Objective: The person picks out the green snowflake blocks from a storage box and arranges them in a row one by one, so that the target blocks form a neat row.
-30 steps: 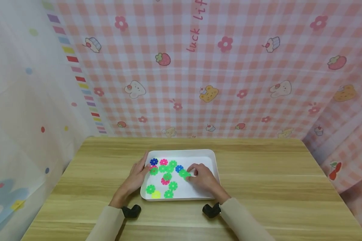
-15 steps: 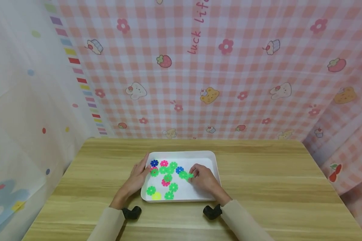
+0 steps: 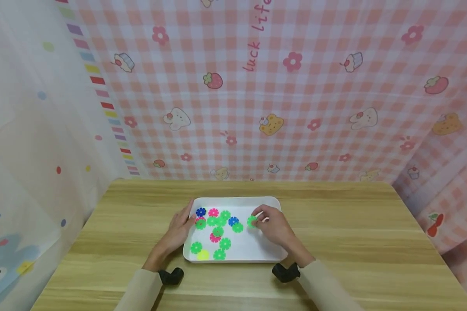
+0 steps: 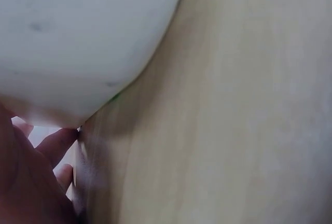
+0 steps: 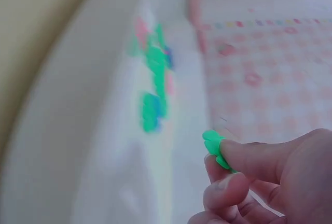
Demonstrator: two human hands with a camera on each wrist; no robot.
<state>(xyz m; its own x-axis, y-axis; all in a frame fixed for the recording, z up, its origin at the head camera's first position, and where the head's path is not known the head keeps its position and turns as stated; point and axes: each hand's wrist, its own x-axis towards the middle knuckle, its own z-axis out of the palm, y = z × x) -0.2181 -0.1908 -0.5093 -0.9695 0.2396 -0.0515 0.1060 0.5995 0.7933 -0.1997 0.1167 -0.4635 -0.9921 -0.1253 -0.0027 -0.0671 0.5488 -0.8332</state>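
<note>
A white tray (image 3: 253, 261) on the table holds several notched, flower-shaped plastic discs. My left hand (image 3: 177, 230) holds its left wall, thumb over the rim; the left wrist view shows the fingers (image 4: 54, 146) against the tray's outer side (image 4: 83, 32). Over the tray's right half, my right hand (image 3: 275, 225) pinches a green snowflake disc (image 3: 251, 221) between thumb and fingers. That green disc (image 5: 213, 145) stands out sharply in the right wrist view. Nearest to it lies another green disc (image 3: 238, 227), which overlaps a blue disc (image 3: 233, 221).
More green discs (image 3: 225, 243), pink discs (image 3: 213, 212), a dark blue disc (image 3: 200, 212) and a yellow disc (image 3: 203, 255) lie in the tray's left half. The wooden table (image 3: 346, 233) extends around the tray. A pink checked cloth (image 3: 233, 108) hangs behind.
My right hand has taken the green disc from beside the blue and green pair and moved it to the right and slightly up. My left hand stays on the tray's left side.
</note>
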